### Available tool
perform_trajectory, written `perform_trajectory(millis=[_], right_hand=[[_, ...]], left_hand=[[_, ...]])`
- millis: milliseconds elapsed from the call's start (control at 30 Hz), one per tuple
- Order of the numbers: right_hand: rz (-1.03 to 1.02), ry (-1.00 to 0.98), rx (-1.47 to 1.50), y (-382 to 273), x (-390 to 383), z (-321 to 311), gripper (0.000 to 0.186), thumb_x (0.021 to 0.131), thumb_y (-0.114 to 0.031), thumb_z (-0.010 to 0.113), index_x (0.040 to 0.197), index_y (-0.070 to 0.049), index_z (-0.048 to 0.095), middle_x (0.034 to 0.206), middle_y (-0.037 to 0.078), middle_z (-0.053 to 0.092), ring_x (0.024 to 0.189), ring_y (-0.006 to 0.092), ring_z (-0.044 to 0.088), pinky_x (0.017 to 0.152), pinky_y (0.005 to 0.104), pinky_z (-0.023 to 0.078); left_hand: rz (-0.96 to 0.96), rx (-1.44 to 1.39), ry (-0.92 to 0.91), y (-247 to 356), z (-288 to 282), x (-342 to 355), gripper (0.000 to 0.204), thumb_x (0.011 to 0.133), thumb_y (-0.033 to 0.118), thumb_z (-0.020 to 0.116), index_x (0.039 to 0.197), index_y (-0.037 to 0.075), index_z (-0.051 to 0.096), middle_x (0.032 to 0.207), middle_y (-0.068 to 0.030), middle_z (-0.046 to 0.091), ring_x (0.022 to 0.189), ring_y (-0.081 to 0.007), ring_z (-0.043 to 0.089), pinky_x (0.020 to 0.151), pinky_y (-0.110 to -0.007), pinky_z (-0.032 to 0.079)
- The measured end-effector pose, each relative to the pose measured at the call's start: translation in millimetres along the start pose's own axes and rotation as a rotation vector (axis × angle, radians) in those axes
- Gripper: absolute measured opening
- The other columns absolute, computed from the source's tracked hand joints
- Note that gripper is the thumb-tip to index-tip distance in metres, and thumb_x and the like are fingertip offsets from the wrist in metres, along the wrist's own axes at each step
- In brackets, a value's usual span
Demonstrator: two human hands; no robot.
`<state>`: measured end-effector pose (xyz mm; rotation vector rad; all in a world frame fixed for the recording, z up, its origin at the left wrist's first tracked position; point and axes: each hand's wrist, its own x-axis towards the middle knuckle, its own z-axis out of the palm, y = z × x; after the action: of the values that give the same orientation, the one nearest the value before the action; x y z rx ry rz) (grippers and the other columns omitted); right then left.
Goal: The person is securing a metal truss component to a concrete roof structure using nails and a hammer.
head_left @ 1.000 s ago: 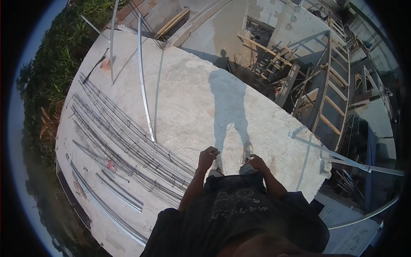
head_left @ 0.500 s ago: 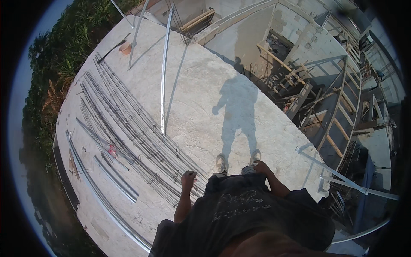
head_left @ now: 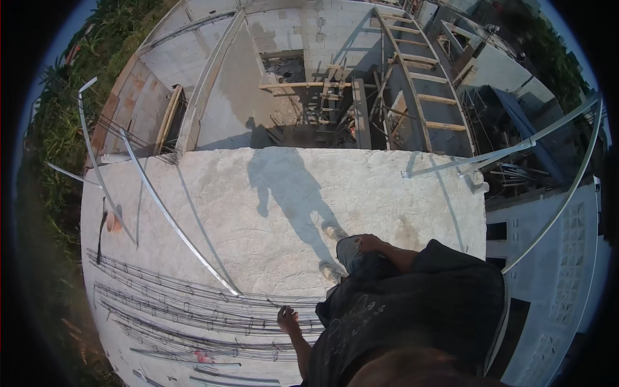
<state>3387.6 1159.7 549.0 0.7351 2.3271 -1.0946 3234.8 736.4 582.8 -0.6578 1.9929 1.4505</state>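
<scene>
My left hand (head_left: 287, 317) hangs low in front of my body, above a row of long rebar cages (head_left: 187, 309) on the concrete slab (head_left: 245, 238). Its fingers are curled around something pale and too small to make out. My right hand (head_left: 371, 243) is by my right thigh over the jeans (head_left: 350, 253), its fingers loosely stretched and no object visible in it. My light shoes (head_left: 333, 232) stand apart on the slab, my shadow falling ahead of them.
Ahead, the slab edge drops to unfinished block rooms with timber props (head_left: 361, 116) and a wooden ladder-like frame (head_left: 419, 77). A leaning metal channel (head_left: 180, 219) rises at left, near an orange bucket (head_left: 114, 222). More metal bars (head_left: 535, 138) project at the right corner.
My view and body have turned to the right, so the slab edge now runs across ahead and the rebar lies crosswise. The right foot has stepped round; both hands stay low.
</scene>
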Motion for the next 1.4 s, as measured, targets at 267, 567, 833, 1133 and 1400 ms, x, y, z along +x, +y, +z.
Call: perform_trajectory(millis=[267, 567, 833, 1133, 1400], right_hand=[[0.183, 0.014, 0.093, -4, 55, -78, 0.049, 0.079, -0.029, 0.064, 0.124, -0.012, 0.060, 0.120, 0.018, 0.063, 0.112, 0.0352, 0.059, 0.095, 0.0445, 0.047], [0.195, -0.084, 0.049, -13, 91, -109, 0.056, 0.084, -0.037, 0.064, 0.134, -0.016, 0.052, 0.131, 0.017, 0.057, 0.117, 0.0340, 0.057, 0.094, 0.0483, 0.049], [0.657, -0.523, 0.324, -50, 71, -55, 0.058, 0.084, -0.044, 0.061, 0.136, -0.021, 0.049, 0.135, 0.014, 0.052, 0.106, 0.0334, 0.062, 0.076, 0.0493, 0.058], [0.244, -0.260, -0.126, -187, 131, 1, 0.063, 0.083, -0.054, 0.057, 0.124, -0.006, 0.059, 0.125, 0.017, 0.061, 0.118, 0.0332, 0.057, 0.100, 0.0434, 0.043], [0.021, -0.228, -0.256, -317, 213, 9, 0.069, 0.080, -0.057, 0.062, 0.127, -0.007, 0.059, 0.117, 0.021, 0.064, 0.110, 0.0325, 0.062, 0.094, 0.0404, 0.047]], left_hand=[[0.348, 0.130, -0.078, 140, 119, 2, 0.030, 0.090, 0.022, 0.064, 0.112, 0.001, 0.063, 0.087, -0.0105, 0.067, 0.066, -0.0168, 0.066, 0.053, -0.026, 0.049], [0.300, 0.194, -0.188, -26, -9, 65, 0.034, 0.092, 0.031, 0.062, 0.112, 0.003, 0.060, 0.078, -0.0121, 0.064, 0.054, -0.0204, 0.060, 0.043, -0.030, 0.047], [0.163, 0.193, -0.112, 40, -17, 94, 0.029, 0.093, 0.027, 0.061, 0.111, 0.004, 0.064, 0.073, -0.0087, 0.063, 0.051, -0.0186, 0.056, 0.045, -0.029, 0.048], [0.402, 0.395, 0.013, 228, -76, 158, 0.046, 0.078, 0.016, 0.076, 0.120, 0.002, 0.062, 0.090, -0.0148, 0.070, 0.084, -0.0229, 0.067, 0.075, -0.034, 0.052], [0.248, 0.171, 0.240, 146, -187, 180, 0.034, 0.083, 0.017, 0.071, 0.114, 0.004, 0.065, 0.091, -0.0141, 0.071, 0.079, -0.0202, 0.068, 0.070, -0.032, 0.053]])
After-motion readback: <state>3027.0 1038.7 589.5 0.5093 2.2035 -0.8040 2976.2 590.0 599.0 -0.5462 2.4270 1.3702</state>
